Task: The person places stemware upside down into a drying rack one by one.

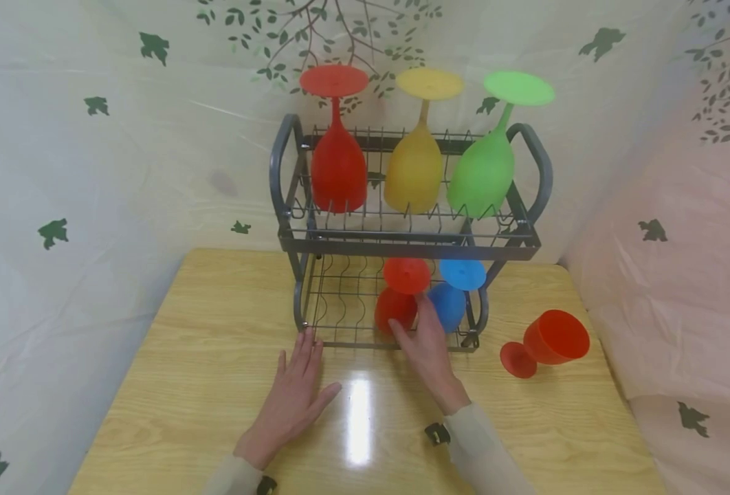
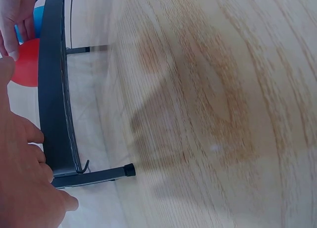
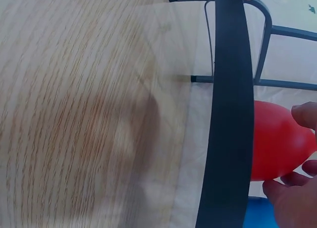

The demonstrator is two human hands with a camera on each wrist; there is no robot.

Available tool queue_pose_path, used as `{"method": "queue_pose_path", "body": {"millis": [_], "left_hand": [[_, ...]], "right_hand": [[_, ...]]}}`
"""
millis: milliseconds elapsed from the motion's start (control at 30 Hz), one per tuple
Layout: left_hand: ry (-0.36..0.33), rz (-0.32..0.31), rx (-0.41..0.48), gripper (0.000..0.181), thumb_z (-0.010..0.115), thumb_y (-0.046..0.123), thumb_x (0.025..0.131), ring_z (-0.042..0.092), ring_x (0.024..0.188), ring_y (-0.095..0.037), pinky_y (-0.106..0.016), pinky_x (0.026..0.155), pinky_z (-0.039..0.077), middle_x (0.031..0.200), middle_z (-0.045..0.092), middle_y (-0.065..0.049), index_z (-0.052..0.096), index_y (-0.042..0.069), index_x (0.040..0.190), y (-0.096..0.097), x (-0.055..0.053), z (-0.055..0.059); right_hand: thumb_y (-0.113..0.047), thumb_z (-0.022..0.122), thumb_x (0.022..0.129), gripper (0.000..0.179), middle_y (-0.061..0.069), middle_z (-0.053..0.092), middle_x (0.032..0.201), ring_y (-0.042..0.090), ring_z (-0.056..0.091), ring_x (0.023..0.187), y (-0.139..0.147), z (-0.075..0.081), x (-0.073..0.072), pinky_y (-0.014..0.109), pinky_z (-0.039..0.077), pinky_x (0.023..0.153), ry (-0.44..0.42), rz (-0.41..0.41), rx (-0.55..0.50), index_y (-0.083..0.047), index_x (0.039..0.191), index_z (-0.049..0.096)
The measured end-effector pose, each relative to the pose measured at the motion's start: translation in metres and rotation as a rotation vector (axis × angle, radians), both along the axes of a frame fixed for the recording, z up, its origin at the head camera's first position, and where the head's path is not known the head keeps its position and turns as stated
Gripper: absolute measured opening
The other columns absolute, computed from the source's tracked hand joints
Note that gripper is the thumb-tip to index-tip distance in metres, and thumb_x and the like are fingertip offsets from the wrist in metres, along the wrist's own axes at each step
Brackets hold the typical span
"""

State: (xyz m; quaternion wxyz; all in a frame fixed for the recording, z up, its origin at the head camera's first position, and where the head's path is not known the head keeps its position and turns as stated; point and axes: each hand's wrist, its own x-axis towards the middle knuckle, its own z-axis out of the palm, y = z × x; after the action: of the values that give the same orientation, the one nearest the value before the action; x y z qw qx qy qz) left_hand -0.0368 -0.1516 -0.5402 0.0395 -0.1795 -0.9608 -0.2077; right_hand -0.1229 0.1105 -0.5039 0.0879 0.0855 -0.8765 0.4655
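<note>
On the lower tier of the dark wire rack [image 1: 410,246], a red plastic goblet [image 1: 396,309] stands upside down, its foot uppermost. My right hand [image 1: 428,347] grips its bowl, thumb on one side and fingers on the other; the right wrist view shows the red bowl [image 3: 277,141] between them. Just right of it is an upturned blue goblet [image 1: 448,306], close to my fingers. My left hand [image 1: 293,395] lies with extended fingers at the rack's lower front left corner, the fingertips at the frame bar [image 2: 54,89].
Upturned red [image 1: 339,168], yellow [image 1: 414,172] and green [image 1: 484,175] goblets fill the upper tier. Another red goblet [image 1: 555,337] lies tipped on the wooden table [image 1: 185,412], right of the rack. A patterned sheet [image 1: 124,172] hangs behind and at the sides.
</note>
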Motion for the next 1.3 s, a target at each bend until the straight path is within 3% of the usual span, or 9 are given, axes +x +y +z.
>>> {"method": "queue_pose_path", "body": {"millis": [233,400,600,700,800,867,933,1100,1300], "left_hand": [[0.004,0.000,-0.007,0.081,0.050,0.050,0.106,0.011,0.157,-0.041,-0.069,0.119,0.019,0.170,0.007,-0.024,0.027,-0.007,0.158,0.001,-0.001,-0.001],[0.001,0.005,-0.010,0.080,0.050,0.049,0.106,0.010,0.157,-0.040,-0.069,0.119,0.019,0.170,0.008,-0.025,0.029,-0.008,0.158,0.001,-0.001,0.000],[0.001,0.005,0.002,0.079,0.050,0.047,0.106,0.010,0.157,-0.040,-0.069,0.119,0.019,0.170,0.010,-0.025,0.029,-0.008,0.158,0.001,-0.001,0.000],[0.011,0.003,0.001,0.079,0.051,0.047,0.106,0.012,0.156,-0.042,-0.070,0.118,0.020,0.169,0.012,-0.026,0.030,-0.008,0.157,0.001,-0.001,-0.001],[0.025,0.003,-0.002,0.078,0.051,0.047,0.106,0.013,0.156,-0.043,-0.071,0.118,0.021,0.169,0.013,-0.027,0.031,-0.009,0.156,0.001,-0.001,-0.001],[0.031,0.004,0.000,0.078,0.051,0.047,0.106,0.014,0.156,-0.043,-0.071,0.118,0.021,0.169,0.013,-0.027,0.032,-0.009,0.156,0.001,-0.001,-0.002],[0.036,0.005,0.003,0.077,0.052,0.046,0.106,0.015,0.156,-0.043,-0.071,0.117,0.021,0.169,0.014,-0.027,0.032,-0.010,0.156,0.001,-0.001,-0.001],[0.030,0.005,0.017,0.077,0.052,0.045,0.106,0.014,0.156,-0.043,-0.072,0.117,0.020,0.169,0.013,-0.026,0.031,-0.009,0.157,0.001,0.000,-0.001],[0.039,0.001,0.023,0.077,0.052,0.044,0.106,0.015,0.156,-0.043,-0.072,0.116,0.022,0.169,0.013,-0.026,0.030,-0.008,0.157,0.001,-0.001,-0.003]], "right_hand": [[-0.010,0.077,0.093,0.078,0.004,0.044,0.160,0.027,0.042,0.147,0.003,0.003,0.010,0.054,0.039,0.116,0.043,0.006,0.004,-0.019,0.159,0.036],[-0.017,0.078,0.093,0.078,0.006,0.042,0.162,0.030,0.041,0.147,0.009,0.005,0.021,0.057,0.040,0.115,0.108,0.018,0.003,-0.015,0.159,0.037],[-0.030,0.072,0.098,0.072,0.011,0.043,0.161,0.034,0.041,0.147,0.018,0.009,0.038,0.062,0.038,0.114,0.071,-0.018,-0.025,-0.006,0.158,0.039],[-0.029,0.071,0.099,0.069,0.012,0.045,0.160,0.036,0.042,0.145,0.024,0.014,0.047,0.063,0.038,0.113,0.063,-0.044,-0.020,-0.004,0.156,0.041],[-0.022,0.073,0.097,0.066,0.014,0.049,0.156,0.038,0.045,0.143,0.029,0.019,0.053,0.063,0.041,0.111,0.113,-0.062,-0.010,-0.003,0.153,0.045],[-0.016,0.075,0.095,0.064,0.015,0.052,0.153,0.037,0.048,0.141,0.034,0.021,0.056,0.059,0.044,0.110,0.164,-0.083,0.009,-0.003,0.151,0.047],[-0.012,0.076,0.093,0.065,0.016,0.053,0.152,0.037,0.049,0.140,0.039,0.023,0.058,0.047,0.044,0.113,0.209,-0.101,0.012,-0.002,0.150,0.048],[-0.005,0.077,0.089,0.068,0.015,0.052,0.153,0.037,0.050,0.139,0.055,0.029,0.064,0.013,0.030,0.114,0.291,-0.150,0.000,-0.003,0.151,0.048],[0.000,0.079,0.085,0.070,0.018,0.056,0.149,0.039,0.053,0.134,0.075,0.037,0.067,0.014,0.032,0.113,0.395,-0.215,0.028,-0.001,0.149,0.051]]}}
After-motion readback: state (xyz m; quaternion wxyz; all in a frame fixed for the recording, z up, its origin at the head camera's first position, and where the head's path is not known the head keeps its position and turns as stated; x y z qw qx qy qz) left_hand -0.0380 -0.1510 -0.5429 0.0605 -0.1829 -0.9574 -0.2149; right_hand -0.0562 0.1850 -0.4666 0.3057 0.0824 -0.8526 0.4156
